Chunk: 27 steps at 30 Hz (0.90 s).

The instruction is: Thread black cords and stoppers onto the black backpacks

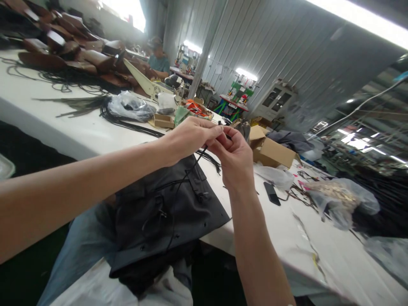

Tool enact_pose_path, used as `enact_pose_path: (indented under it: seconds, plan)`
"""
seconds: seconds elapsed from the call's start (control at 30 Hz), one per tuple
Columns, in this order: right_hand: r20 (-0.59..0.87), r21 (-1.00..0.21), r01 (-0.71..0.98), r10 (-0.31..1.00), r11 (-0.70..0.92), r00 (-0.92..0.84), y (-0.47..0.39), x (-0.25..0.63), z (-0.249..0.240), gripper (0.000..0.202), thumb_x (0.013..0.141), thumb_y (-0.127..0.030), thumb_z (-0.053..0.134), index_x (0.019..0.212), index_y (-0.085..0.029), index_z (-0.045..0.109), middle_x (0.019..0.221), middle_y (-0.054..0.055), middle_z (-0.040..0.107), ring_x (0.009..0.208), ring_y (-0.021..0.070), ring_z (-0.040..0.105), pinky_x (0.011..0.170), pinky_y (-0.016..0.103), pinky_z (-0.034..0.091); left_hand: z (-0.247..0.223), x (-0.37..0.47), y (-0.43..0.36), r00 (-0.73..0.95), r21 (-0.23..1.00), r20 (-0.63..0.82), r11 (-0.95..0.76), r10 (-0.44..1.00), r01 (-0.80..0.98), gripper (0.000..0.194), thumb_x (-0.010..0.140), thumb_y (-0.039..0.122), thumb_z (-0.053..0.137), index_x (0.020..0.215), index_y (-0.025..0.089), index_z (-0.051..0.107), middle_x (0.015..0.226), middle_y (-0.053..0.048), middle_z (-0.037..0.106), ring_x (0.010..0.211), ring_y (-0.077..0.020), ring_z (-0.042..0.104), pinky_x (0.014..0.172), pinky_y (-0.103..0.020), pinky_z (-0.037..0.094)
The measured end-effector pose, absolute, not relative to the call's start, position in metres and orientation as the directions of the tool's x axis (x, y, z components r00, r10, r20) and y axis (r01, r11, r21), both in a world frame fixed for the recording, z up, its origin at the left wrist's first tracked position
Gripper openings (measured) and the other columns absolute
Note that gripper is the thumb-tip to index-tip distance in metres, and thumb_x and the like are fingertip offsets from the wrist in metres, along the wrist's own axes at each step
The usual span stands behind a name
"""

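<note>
Both hands meet above the table's near edge, fingers pinched together on a thin black cord (200, 156). My left hand (191, 135) comes in from the left, its thumb and fingertips closed on the cord, with a small dark tip showing above them. My right hand (236, 155) is closed against it, fingers curled round the same spot. From the hands the cord drops to a black bag (191, 212) lying across my lap and the table edge. Eyelets, straps and small buckles show on the bag. What exactly sits between the fingertips is partly hidden.
A bundle of black cords (137, 125) lies behind the hands on the white table (95, 138). Farther right are an open cardboard box (274, 151), a black phone-like object (272, 193) and a plastic bag of small pieces (342, 197). A person (158, 61) sits beyond brown leather pieces.
</note>
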State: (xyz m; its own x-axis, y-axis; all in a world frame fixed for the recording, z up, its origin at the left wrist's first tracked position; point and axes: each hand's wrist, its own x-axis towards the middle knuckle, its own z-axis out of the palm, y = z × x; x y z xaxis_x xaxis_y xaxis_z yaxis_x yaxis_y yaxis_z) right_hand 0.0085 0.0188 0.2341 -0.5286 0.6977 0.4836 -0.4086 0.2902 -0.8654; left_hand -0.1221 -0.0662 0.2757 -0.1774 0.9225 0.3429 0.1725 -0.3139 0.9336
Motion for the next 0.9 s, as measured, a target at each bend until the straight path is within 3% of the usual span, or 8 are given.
enact_pose_path:
  seconds: [0.13,0.2,0.27,0.4,0.53,0.67,0.73,0.9]
  plan:
    - [0.450,-0.888,-0.309,0.781,0.340,-0.434,0.027,0.031,0.229,0.065,0.081,-0.042,0.101,0.133,-0.017,0.072,0.096,0.005,0.083,0.084,0.0205,0.080,0.090,0.040,0.070,0.266,-0.129,-0.094,-0.158,0.854,0.464,-0.393,0.872,0.340,0.046,0.112,0.054,0.052,0.122,0.018,0.079,0.123,-0.011,0.078,0.115,-0.0257,0.071,0.102,-0.036,0.056]
    - [0.466,-0.881,-0.247,0.827,0.403,-0.314,0.035,0.057,0.227,0.056,0.083,-0.038,0.100,0.129,-0.015,0.078,0.095,0.005,0.082,0.080,0.0179,0.078,0.086,0.035,0.069,0.243,-0.133,-0.130,-0.236,0.812,0.483,-0.330,0.844,0.482,0.053,0.109,0.061,0.059,0.143,0.022,0.071,0.147,-0.013,0.070,0.136,-0.0310,0.066,0.117,-0.041,0.053]
    - [0.485,-0.872,-0.198,0.844,0.447,-0.229,0.040,0.087,0.224,0.042,0.085,-0.038,0.098,0.117,-0.016,0.084,0.094,0.005,0.079,0.078,0.0153,0.075,0.082,0.029,0.068,0.197,-0.133,-0.177,-0.271,0.748,0.468,-0.214,0.841,0.629,0.062,0.101,0.056,0.074,0.156,0.029,0.062,0.161,-0.010,0.061,0.147,-0.0342,0.060,0.125,-0.046,0.051]
    - [0.446,-0.894,-0.098,0.842,0.438,-0.303,0.026,0.130,0.211,0.027,0.088,-0.037,0.096,0.105,-0.018,0.086,0.088,0.005,0.072,0.070,0.0141,0.069,0.067,0.026,0.063,0.070,-0.115,-0.271,-0.382,0.610,0.369,0.089,0.848,0.787,0.079,0.081,0.039,0.089,0.156,0.038,0.062,0.158,-0.009,0.064,0.135,-0.0400,0.069,0.106,-0.052,0.066]
    - [0.330,-0.937,-0.049,0.830,0.346,-0.451,-0.002,0.136,0.189,0.017,0.095,-0.034,0.091,0.105,-0.022,0.086,0.087,0.006,0.071,0.062,0.0134,0.063,0.057,0.027,0.057,-0.015,-0.092,-0.317,-0.445,0.452,0.410,0.247,0.796,0.857,0.074,0.085,0.039,0.080,0.156,0.033,0.060,0.153,-0.012,0.068,0.127,-0.0450,0.072,0.096,-0.060,0.068]
    - [0.286,-0.947,-0.032,0.793,0.320,-0.537,-0.015,0.133,0.174,0.013,0.100,-0.030,0.086,0.112,-0.025,0.086,0.089,0.008,0.073,0.064,0.0155,0.064,0.058,0.030,0.057,-0.021,-0.086,-0.310,-0.387,0.368,0.515,0.211,0.765,0.906,0.032,0.104,0.022,0.061,0.133,0.024,0.074,0.137,-0.013,0.076,0.118,-0.0362,0.077,0.098,-0.055,0.064]
    - [0.272,-0.946,-0.030,0.743,0.322,-0.612,-0.022,0.131,0.173,0.018,0.102,-0.028,0.083,0.120,-0.028,0.085,0.088,0.007,0.074,0.063,0.0161,0.064,0.056,0.030,0.056,-0.011,-0.088,-0.300,-0.362,0.354,0.566,0.177,0.741,0.918,0.025,0.106,0.016,0.056,0.116,0.022,0.078,0.123,-0.010,0.081,0.107,-0.0314,0.080,0.093,-0.051,0.066]
    - [0.081,-0.905,0.088,0.371,0.416,-0.925,-0.058,0.118,0.177,0.019,0.107,-0.027,0.075,0.123,-0.028,0.087,0.085,0.006,0.075,0.067,0.0174,0.067,0.057,0.028,0.051,0.005,-0.093,-0.276,-0.387,0.383,0.667,0.152,0.637,0.911,0.017,0.106,0.013,0.063,0.106,0.020,0.078,0.108,-0.007,0.084,0.088,-0.0243,0.083,0.078,-0.038,0.070]
